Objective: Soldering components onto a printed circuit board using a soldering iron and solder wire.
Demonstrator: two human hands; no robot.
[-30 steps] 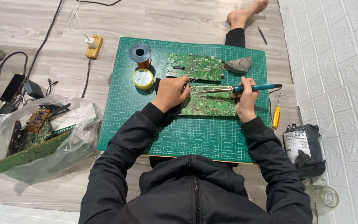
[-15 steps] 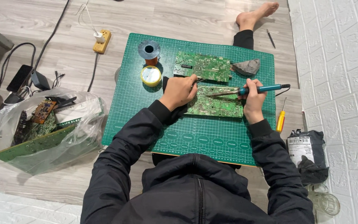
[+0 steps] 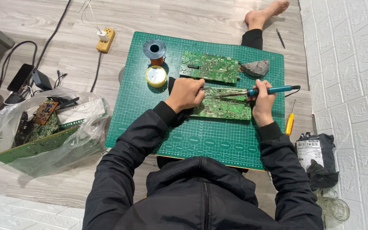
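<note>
Two hands: I work on one green circuit board (image 3: 224,108).
Right hand (image 3: 263,104): grips the soldering iron (image 3: 256,91).
Left hand (image 3: 187,93): closed, holding the board.

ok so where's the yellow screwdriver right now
In the head view the yellow screwdriver lies on the wooden floor just off the right edge of the green cutting mat, beside the right hand and above the black bag.

Pale wood-plank floor (image 3: 56,17); white brick-pattern wall panel (image 3: 350,64) at right; even light.
</note>
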